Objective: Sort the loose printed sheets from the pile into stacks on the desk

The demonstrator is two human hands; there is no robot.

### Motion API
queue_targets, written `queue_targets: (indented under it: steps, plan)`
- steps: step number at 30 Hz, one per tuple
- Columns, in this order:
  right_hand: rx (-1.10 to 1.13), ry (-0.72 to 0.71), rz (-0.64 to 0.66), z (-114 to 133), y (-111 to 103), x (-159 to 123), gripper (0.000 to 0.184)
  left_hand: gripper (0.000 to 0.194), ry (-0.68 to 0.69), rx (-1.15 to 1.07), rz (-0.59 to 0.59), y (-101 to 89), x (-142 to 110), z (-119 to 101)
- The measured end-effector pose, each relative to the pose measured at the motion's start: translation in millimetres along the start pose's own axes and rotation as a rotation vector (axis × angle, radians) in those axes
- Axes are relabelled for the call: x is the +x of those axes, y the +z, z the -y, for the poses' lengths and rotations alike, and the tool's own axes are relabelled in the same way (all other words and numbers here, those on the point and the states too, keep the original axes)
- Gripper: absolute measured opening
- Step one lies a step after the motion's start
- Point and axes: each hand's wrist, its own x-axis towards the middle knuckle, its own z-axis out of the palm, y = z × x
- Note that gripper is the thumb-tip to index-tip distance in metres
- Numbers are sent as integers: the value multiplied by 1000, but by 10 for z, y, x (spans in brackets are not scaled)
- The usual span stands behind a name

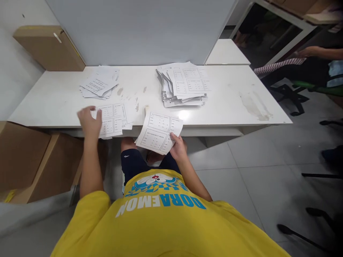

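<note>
My right hand [178,147] is closed on the lower right corner of a printed form sheet [158,132], held tilted just off the front edge of the white table [227,103]. My left hand [89,121] lies on the left side of a small pile of printed sheets [114,119] at the table's front edge, with its fingers slightly curled over the paper. A thick, untidy stack of the same forms [184,85] sits at the middle back of the table. A smaller loose pile of sheets [98,85] lies at the back left.
Cardboard boxes [34,160] stand on the floor at my left and another box [49,46] rests at the table's back left corner. A grey partition [139,28] backs the table. Another person's arm [318,52] shows at the far right, beside chair legs [292,96].
</note>
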Motion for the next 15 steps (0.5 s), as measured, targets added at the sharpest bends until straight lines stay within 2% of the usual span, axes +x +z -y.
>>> queue_targets:
  steps: [1,4,6,7,9,11,13,15]
  plan:
    - [31,-16,-14,13,30,1,37,40,6,-130,1,60,-289,-209]
    - [108,-24,-6,28,146,-19,36,56,-106,-536,-29,332,-1222,-811]
    - [112,-16,11,4,235,-59,35,72,-187,-732,116,545,-1696,-1102]
    - [100,-17,16,-14,275,-85,35,73,-264,-797,177,640,-1848,-1199]
    - [65,-27,21,-43,324,-138,38,72,-429,-888,180,770,-1984,-1292]
    - [42,-37,22,-22,301,-164,42,68,-535,-943,161,810,-1959,-1264]
    - [45,-50,33,92,190,-142,45,64,-584,-988,172,779,-1868,-1155]
    - [31,-47,96,302,12,-79,54,60,-615,-1020,231,713,-1777,-1020]
